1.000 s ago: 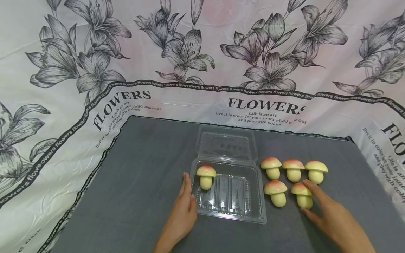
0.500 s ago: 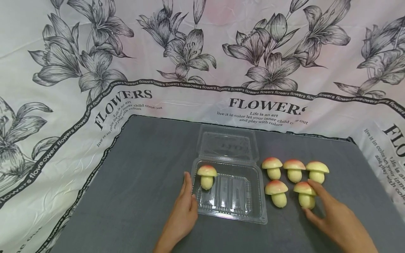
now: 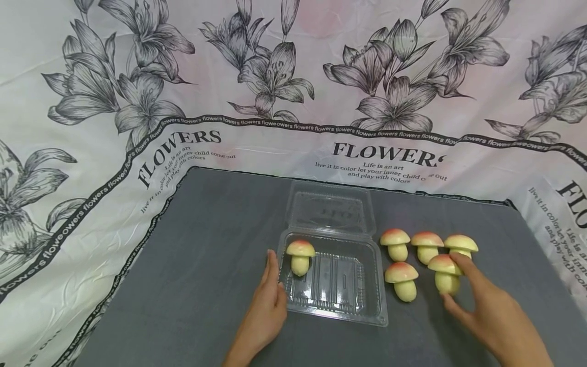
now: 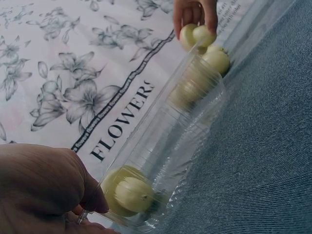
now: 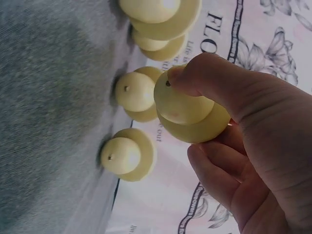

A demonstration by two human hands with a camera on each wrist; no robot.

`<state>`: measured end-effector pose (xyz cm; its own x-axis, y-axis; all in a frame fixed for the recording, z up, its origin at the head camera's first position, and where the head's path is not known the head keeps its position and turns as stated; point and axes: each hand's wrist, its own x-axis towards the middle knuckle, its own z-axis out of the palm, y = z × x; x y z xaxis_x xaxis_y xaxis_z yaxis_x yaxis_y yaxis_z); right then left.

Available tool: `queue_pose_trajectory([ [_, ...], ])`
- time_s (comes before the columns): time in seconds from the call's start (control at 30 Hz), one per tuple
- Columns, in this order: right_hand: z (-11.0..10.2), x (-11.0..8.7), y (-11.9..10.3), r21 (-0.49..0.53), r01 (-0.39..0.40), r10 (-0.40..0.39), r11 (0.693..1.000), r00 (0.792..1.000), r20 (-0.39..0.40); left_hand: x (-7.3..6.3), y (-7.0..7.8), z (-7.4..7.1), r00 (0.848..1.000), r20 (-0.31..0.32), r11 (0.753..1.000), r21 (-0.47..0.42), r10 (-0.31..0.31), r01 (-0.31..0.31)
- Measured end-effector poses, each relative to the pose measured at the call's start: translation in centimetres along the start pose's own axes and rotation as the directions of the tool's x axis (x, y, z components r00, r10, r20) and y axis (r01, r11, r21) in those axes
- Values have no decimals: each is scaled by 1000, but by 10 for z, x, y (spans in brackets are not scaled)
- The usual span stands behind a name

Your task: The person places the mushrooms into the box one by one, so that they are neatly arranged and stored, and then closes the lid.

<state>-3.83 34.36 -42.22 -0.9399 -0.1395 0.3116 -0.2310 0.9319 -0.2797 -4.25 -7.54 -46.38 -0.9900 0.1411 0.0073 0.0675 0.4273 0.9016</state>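
Observation:
My right hand pinches a toy mushroom between thumb and fingers. In the right wrist view this mushroom is off the table, its pale round stem toward the camera. My left hand grips the left rim of a clear plastic clamshell container, thumb inside the wall in the left wrist view. One red-and-yellow mushroom lies in the container's upper left part. Several loose mushrooms lie right of the container, and the held one partly covers the stem of the far-right mushroom.
The container's lid lies folded back, away from me. A dark grey cloth covers the table. Behind it and at both sides hangs a white flower-printed sheet.
My right hand has taken hold of the front-right mushroom and raised it off the cloth, slightly away from me. The left hand and the container have stayed put.

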Motion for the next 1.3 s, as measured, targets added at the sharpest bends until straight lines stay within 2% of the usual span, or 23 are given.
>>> queue_pose_trajectory([
  [0.23, -5, 7, -10, -7, 24, -24, 1000, 998, -51, 1, 1, 0, 1000, -3, 1000, -3, 9, -9],
  [0.47, -3, 14, -24, 2, 58, -58, 998, 997, -60, 0, 1, -1, 1000, -11, 1000, -11, 24, -24],
  [0.67, -3, 19, -32, 2, 88, -88, 996, 993, -82, 0, 0, -1, 1000, -3, 1000, -1, 5, -5],
  [0.87, 0, 27, -43, 6, 157, -155, 988, 979, -131, 1, 0, 0, 1000, 7, 1000, -5, -17, 18],
  [1.3, 9, 42, -71, 41, 201, -195, 979, 975, -108, 0, 0, 0, 1000, 10, 1000, -17, -20, 20],
])
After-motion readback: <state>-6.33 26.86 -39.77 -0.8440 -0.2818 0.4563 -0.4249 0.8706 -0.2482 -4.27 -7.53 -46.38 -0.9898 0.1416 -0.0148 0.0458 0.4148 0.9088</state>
